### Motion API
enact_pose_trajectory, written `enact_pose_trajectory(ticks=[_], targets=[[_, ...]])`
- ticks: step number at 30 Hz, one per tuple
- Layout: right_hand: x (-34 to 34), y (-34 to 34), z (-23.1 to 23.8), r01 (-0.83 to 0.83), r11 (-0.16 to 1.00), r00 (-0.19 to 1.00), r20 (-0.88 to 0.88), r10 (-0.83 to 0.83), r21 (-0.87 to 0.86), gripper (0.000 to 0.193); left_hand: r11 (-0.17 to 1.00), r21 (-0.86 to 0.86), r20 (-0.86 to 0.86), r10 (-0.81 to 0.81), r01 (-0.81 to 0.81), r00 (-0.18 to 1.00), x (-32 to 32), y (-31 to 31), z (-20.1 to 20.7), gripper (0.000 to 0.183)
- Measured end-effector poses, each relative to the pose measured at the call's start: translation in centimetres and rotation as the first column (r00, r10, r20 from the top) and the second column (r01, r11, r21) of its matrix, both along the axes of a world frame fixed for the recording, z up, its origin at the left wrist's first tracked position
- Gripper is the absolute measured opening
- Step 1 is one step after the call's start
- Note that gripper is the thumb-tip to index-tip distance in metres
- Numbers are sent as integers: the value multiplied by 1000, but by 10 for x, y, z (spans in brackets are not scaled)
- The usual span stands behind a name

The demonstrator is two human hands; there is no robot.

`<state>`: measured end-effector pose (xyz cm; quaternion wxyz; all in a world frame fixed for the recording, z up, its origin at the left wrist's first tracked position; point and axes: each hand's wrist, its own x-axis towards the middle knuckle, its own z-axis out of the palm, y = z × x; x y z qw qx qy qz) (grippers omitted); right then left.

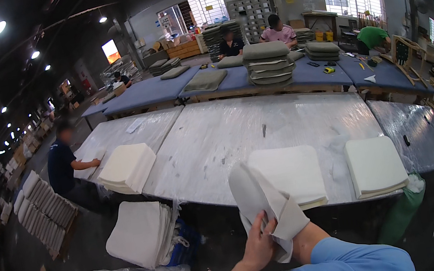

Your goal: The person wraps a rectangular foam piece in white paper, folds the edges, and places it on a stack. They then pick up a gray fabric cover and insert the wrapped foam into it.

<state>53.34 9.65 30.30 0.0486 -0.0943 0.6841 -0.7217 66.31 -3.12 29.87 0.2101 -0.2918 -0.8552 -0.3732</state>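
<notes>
A pale grey fabric cushion cover (249, 188) is held up in front of me at the near edge of the table, its cloth folded and bunched. My left hand (259, 243) has its fingers curled round the lower part of the cover. My right hand (304, 240) reaches into the cloth, which hides its fingers; only the wrist and forearm show. Just behind the cover lies a stack of white foam pads (294, 171). Another stack of white pads (375, 164) lies to its right.
The plastic-wrapped table (238, 126) stretches ahead. White pad stacks (128, 166) stand at left, with more pads (139, 233) below. A co-worker (65, 165) leans at the left end. Behind, a blue table (153, 91) bears grey cushions (268, 65); several people work there.
</notes>
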Motion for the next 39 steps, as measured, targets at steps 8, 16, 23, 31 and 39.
enact_pose_trajectory(ticks=[8,16,23,31,39], targets=[[59,-22,-74,-56,998,956,285,63,-31,26,849,402,324,-483,343,814,30,-47,-26,46],[40,-74,-133,-72,994,925,377,37,79,27,578,685,681,-293,-443,671,-7,-69,-56,4],[91,-73,-123,-506,851,699,644,309,141,27,506,324,840,236,-800,489,-34,-223,-106,19],[64,145,-75,-16,824,989,132,-71,566,19,647,236,777,323,-725,541,-31,-195,-102,23],[92,0,-37,-280,864,953,13,303,418,88,518,613,759,-178,-596,626,-22,-88,-70,20]])
